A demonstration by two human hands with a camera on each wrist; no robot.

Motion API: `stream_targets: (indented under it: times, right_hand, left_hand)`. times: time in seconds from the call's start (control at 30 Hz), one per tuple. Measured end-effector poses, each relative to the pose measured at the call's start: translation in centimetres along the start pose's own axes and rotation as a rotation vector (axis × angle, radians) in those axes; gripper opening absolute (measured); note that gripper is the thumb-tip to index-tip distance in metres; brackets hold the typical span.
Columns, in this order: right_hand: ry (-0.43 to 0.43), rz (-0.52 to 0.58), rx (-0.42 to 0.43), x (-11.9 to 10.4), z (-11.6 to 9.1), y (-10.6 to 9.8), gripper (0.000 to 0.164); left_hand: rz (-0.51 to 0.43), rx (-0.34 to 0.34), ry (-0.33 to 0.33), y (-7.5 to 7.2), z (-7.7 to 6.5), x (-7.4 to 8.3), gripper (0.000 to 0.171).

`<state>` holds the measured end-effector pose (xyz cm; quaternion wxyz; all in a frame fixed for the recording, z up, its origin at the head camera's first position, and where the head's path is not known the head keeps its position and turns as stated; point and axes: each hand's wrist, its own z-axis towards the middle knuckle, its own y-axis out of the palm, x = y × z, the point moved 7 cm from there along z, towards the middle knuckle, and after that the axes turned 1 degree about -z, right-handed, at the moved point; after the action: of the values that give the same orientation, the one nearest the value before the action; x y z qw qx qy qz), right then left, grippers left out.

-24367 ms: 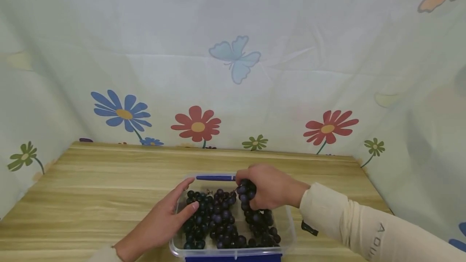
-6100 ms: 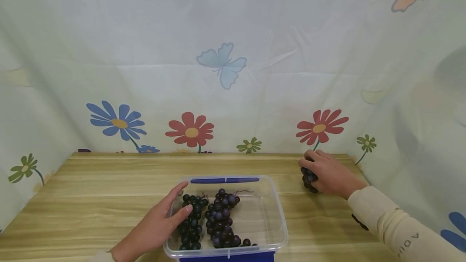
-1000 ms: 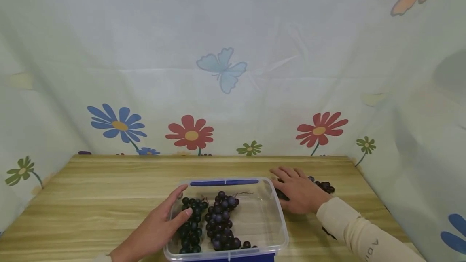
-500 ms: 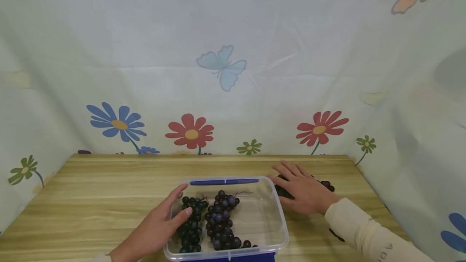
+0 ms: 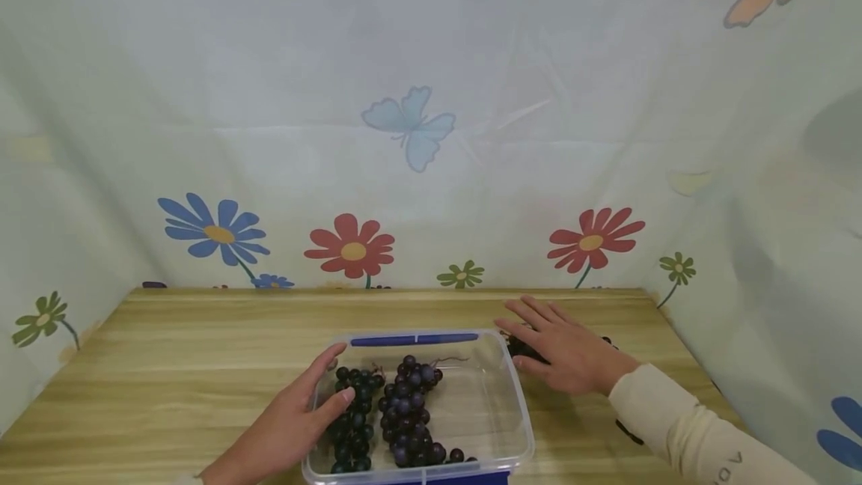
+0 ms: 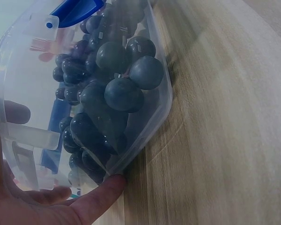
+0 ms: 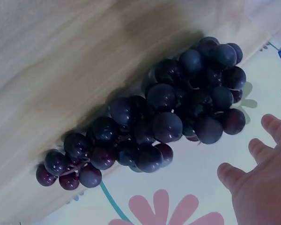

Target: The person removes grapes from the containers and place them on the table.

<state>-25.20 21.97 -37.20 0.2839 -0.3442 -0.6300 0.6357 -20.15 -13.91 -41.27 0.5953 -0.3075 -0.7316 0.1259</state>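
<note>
My left hand (image 5: 289, 414) grips the left side of a clear plastic storage box (image 5: 523, 410), thumb over the rim and fingers against the outer wall. Inside the box lie two bunches of dark grapes, a left bunch (image 5: 353, 425) near my thumb and a middle bunch (image 5: 407, 410). Another bunch of grapes (image 7: 164, 108) lies on the table right of the box. Over that bunch my right hand (image 5: 572, 354) hovers with fingers spread and straight, partly hiding it in the head view. The right wrist view shows a gap between fingertips and grapes.
A couple of small grapes (image 5: 456, 456) sit at the front of the box. Blue latches (image 5: 414, 338) run along its back and front. The wood-grain table (image 5: 222, 350) ends at a flower-printed cloth (image 5: 431, 193) behind and at both sides.
Earlier, the right hand took grapes out of the box to the table at right. Over the last second it has slid slightly right with its fingers spreading. The left hand stays at the box.
</note>
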Motion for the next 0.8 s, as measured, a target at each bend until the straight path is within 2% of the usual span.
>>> stream_targets:
  times: [0.23, 0.8]
  right_hand:
    - [0.007, 0.054, 0.017, -0.3, 0.1, -1.0, 0.061]
    - [-0.084, 0.070, -0.022, -3.2, 0.9, -2.3, 0.061]
  left_hand:
    - [0.002, -0.002, -0.003, 0.1, 0.0, -0.2, 0.078]
    - [0.026, 0.008, 0.009, 0.0, -0.1, 0.0, 0.077]
